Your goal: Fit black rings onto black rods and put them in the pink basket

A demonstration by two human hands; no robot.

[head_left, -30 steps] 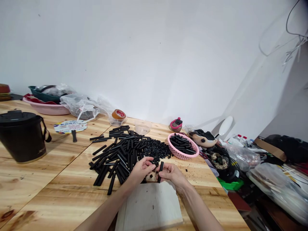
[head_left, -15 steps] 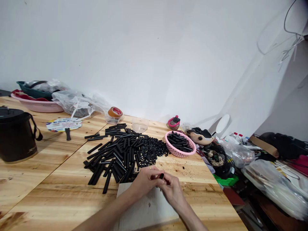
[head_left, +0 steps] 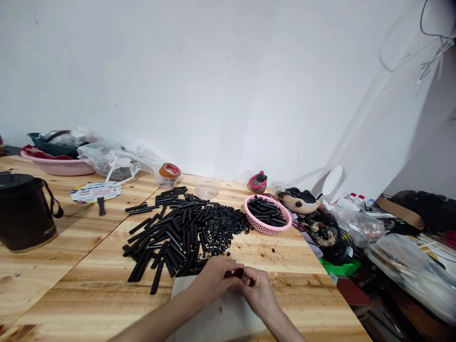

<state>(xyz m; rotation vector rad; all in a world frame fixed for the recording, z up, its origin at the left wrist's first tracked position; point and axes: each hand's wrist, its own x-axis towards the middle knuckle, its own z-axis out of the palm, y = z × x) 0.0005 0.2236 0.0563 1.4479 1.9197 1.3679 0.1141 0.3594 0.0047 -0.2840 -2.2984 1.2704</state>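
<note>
My left hand and my right hand meet above a pale board at the table's near side. Pinched between the fingertips of both is a small black tube piece; most of it is covered by fingers. Just beyond my left hand lies a loose heap of black tubes, some long and some short. Against its right side spreads a pile of small black pieces. A pink basket holding more black tubes stands past my right hand.
On the left are a black lidded bucket, a hand fan, plastic bags and a pink basin. A tape roll and a clear bowl stand near the wall. Clutter, including a green tray, lies off the right edge.
The view has tilted slightly, so my hands and the table's left side appear a little lower. Both hands stay together on the black tube piece, with the fingers shifted slightly.
</note>
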